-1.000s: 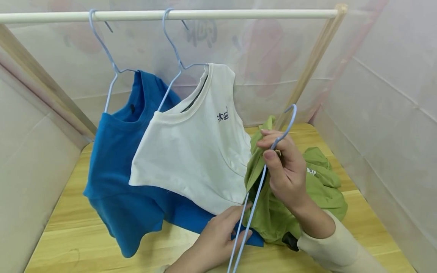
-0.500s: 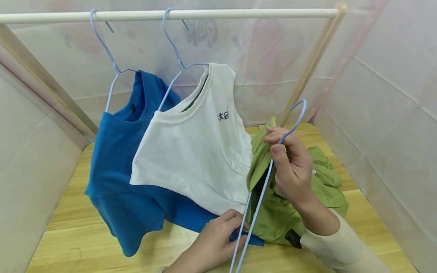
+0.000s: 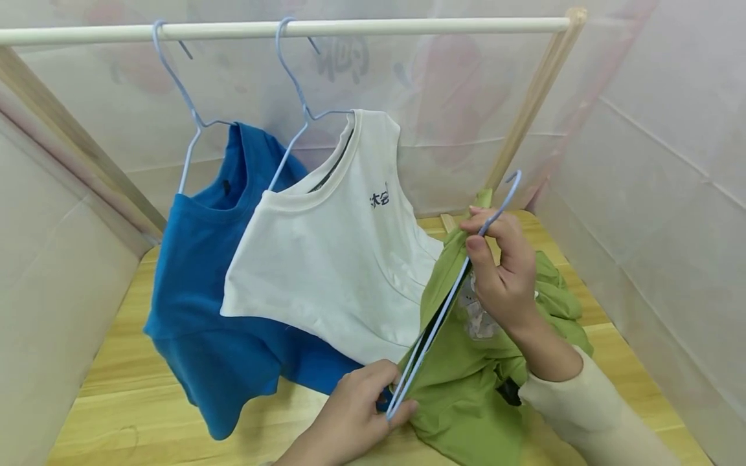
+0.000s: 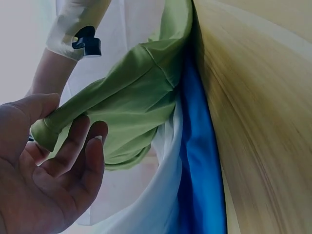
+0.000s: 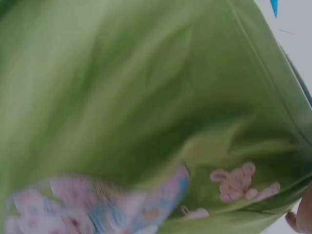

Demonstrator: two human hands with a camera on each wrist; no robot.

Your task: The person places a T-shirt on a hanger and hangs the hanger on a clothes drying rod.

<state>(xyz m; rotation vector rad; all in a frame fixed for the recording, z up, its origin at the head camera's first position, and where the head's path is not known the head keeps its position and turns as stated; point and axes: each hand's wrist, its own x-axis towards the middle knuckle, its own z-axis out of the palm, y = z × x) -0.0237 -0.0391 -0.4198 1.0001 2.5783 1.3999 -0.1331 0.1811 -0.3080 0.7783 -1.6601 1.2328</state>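
Note:
In the head view my right hand (image 3: 507,272) holds a light-blue wire hanger (image 3: 506,202) just below its hook, with the green shirt (image 3: 466,395) bunched at its fingertips. The hanger slants down to the left, its lower end by my left hand (image 3: 355,408). Along the hanger runs the shirt's opening, its dark inside showing. In the left wrist view my left thumb and fingers pinch a green edge of the shirt (image 4: 131,92). Printed pink cartoon animals show on the shirt (image 5: 146,87) in the right wrist view; most of my right hand is hidden there.
A blue T-shirt (image 3: 198,272) and a white sleeveless top (image 3: 326,259) hang on light-blue hangers from a white rail (image 3: 408,26). A wooden post (image 3: 533,97) carries the rail's right end. Below lies a wood-grain tabletop (image 3: 111,388), with pale sheet walls (image 3: 653,194) around it.
My left hand has drawn the green shirt's edge to the hanger's lower end, stretching the opening along it. The lower end has come up into view. The shirt hangs lower, its print showing.

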